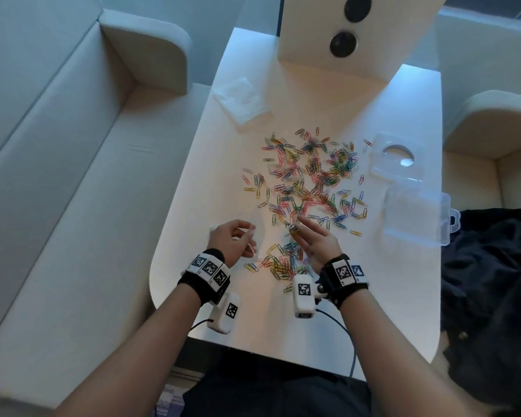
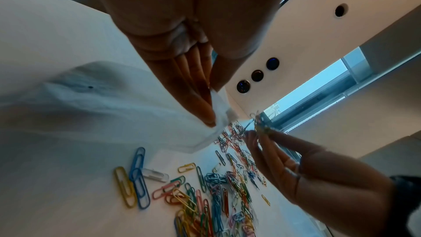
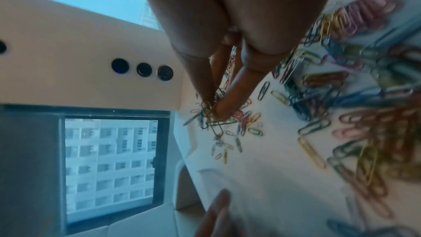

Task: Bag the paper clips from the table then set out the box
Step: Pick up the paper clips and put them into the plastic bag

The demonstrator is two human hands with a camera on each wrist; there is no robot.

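Observation:
Several coloured paper clips (image 1: 310, 179) lie scattered over the middle of the white table (image 1: 388, 296), with a smaller heap (image 1: 283, 263) between my wrists. My left hand (image 1: 247, 236) pinches the edge of a clear plastic bag (image 2: 114, 107) between thumb and fingertips (image 2: 208, 114); the bag hangs down to the table. My right hand (image 1: 297, 228) holds a small bunch of clips (image 2: 262, 125) pinched in its fingertips (image 3: 224, 111), just right of the bag's mouth. A clear plastic box (image 1: 415, 215) lies at the table's right edge, its lid (image 1: 397, 155) beyond it.
A stack of clear bags (image 1: 241, 100) lies at the far left of the table. A white upright panel with round black buttons (image 1: 343, 43) stands at the far end. Pale sofas flank the table, and a dark cloth (image 1: 494, 281) lies on the right one.

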